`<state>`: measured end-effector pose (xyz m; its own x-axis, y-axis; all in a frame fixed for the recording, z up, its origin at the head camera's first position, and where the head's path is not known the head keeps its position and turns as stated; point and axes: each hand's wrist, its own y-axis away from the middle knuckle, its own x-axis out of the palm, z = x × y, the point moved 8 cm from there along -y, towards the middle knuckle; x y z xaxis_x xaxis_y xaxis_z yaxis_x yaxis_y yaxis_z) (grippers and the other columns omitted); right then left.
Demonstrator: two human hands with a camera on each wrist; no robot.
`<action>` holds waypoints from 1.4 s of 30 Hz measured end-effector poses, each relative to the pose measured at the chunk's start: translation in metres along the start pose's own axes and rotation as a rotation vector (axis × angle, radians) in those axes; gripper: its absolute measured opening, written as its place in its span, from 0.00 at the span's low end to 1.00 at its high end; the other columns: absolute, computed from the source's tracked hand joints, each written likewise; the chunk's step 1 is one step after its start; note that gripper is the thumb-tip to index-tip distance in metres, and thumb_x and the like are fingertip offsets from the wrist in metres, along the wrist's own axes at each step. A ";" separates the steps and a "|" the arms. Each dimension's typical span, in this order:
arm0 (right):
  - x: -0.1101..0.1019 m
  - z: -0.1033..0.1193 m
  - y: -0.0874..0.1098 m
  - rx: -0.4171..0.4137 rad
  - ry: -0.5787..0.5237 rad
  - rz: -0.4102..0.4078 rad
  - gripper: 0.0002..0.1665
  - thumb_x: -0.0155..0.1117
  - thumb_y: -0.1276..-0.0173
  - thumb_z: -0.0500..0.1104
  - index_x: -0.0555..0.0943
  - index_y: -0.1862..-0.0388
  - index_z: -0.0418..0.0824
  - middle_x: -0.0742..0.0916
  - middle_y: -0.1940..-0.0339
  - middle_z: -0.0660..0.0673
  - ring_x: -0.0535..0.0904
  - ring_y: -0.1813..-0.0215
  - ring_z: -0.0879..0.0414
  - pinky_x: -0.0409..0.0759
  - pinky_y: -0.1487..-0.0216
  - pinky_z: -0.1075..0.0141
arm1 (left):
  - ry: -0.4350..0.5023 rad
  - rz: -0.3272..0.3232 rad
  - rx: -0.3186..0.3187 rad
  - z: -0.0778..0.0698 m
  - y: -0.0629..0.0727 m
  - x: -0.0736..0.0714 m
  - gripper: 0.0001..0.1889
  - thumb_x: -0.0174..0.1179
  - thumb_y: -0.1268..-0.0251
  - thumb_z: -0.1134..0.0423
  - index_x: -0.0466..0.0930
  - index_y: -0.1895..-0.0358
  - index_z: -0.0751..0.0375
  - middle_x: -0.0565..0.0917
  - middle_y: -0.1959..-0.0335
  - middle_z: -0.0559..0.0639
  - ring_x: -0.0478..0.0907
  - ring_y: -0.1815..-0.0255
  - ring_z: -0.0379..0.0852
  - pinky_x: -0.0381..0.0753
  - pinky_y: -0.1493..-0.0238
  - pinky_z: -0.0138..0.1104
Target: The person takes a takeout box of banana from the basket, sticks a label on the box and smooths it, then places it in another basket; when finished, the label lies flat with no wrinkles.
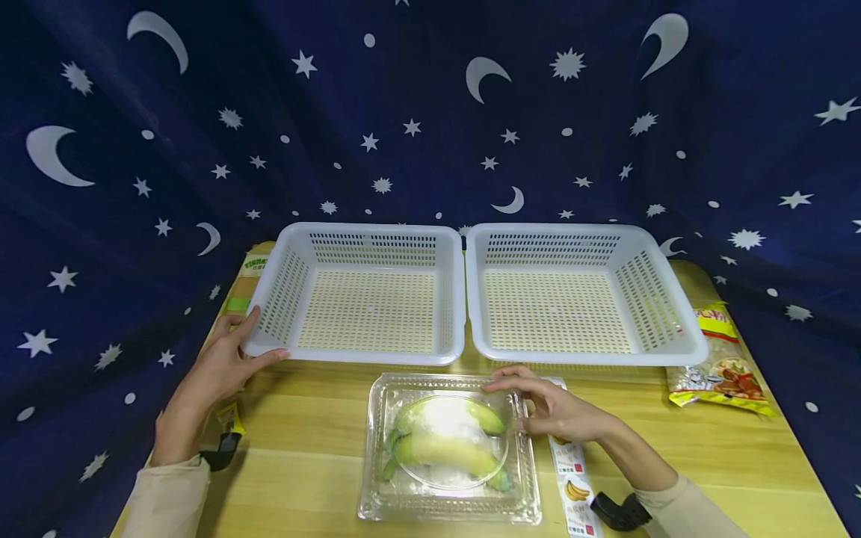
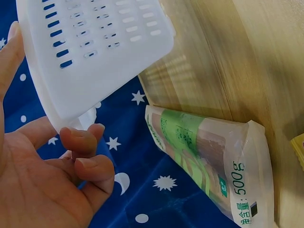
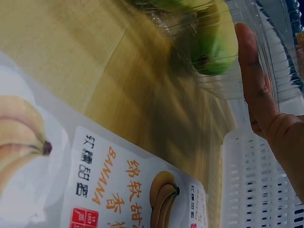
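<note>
My left hand (image 1: 218,362) holds the front left corner of the left white plastic basket (image 1: 370,357), its thumb along the front rim and fingers curled by the corner in the left wrist view. In front of the baskets is a clear plastic clamshell box (image 1: 449,509) with green-yellow bananas (image 1: 447,448) inside. At the box's upper right corner, my right hand (image 1: 554,407) grips the edge, thumb against the side and fingers over the top. Beneath that hand runs a strip of banana labels (image 1: 575,489), printed with banana pictures, on the table.
A second white basket (image 1: 585,357) stands beside the first. At the right edge lies a bag of food (image 1: 723,366) with yellow ends. Partly behind the left basket sits a 500g package (image 2: 199,152). A small yellow packet (image 1: 231,418) lies by my left wrist. Dark starry cloth surrounds the table (image 1: 303,448).
</note>
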<state>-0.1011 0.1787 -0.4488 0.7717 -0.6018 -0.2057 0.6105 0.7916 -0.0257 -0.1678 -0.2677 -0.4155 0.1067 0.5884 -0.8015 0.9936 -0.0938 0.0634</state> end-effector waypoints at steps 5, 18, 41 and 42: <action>-0.001 0.000 -0.002 -0.020 0.065 -0.019 0.35 0.60 0.36 0.30 0.68 0.29 0.40 0.63 0.28 0.36 0.55 0.26 0.62 0.62 0.28 0.60 | -0.003 0.008 -0.011 0.000 0.001 0.000 0.51 0.68 0.39 0.47 0.45 0.23 0.67 0.58 0.38 0.74 0.72 0.63 0.55 0.68 0.77 0.28; -0.004 0.000 -0.006 0.031 0.151 -0.040 0.31 0.59 0.31 0.35 0.69 0.29 0.45 0.62 0.27 0.29 0.54 0.24 0.56 0.60 0.38 0.25 | -0.012 0.010 0.000 -0.003 0.002 -0.003 0.51 0.67 0.39 0.47 0.44 0.23 0.67 0.57 0.36 0.74 0.73 0.63 0.55 0.69 0.77 0.27; -0.002 -0.008 0.001 0.139 0.060 -0.087 0.33 0.56 0.27 0.36 0.63 0.24 0.46 0.53 0.24 0.29 0.71 0.45 0.61 0.81 0.52 0.51 | -0.260 -0.191 0.172 -0.026 0.010 -0.009 0.47 0.70 0.45 0.44 0.63 0.28 0.69 0.63 0.36 0.76 0.59 0.43 0.72 0.53 0.58 0.54; -0.002 -0.008 0.001 0.140 0.057 -0.095 0.34 0.56 0.27 0.36 0.63 0.24 0.46 0.52 0.24 0.29 0.71 0.50 0.61 0.82 0.56 0.57 | -0.271 -0.217 0.206 -0.033 0.013 -0.010 0.45 0.72 0.46 0.47 0.65 0.30 0.69 0.64 0.36 0.76 0.60 0.42 0.73 0.54 0.58 0.55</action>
<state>-0.1031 0.1819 -0.4559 0.7005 -0.6629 -0.2643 0.7020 0.7068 0.0877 -0.1546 -0.2479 -0.3874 -0.1460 0.3821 -0.9125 0.9606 -0.1657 -0.2231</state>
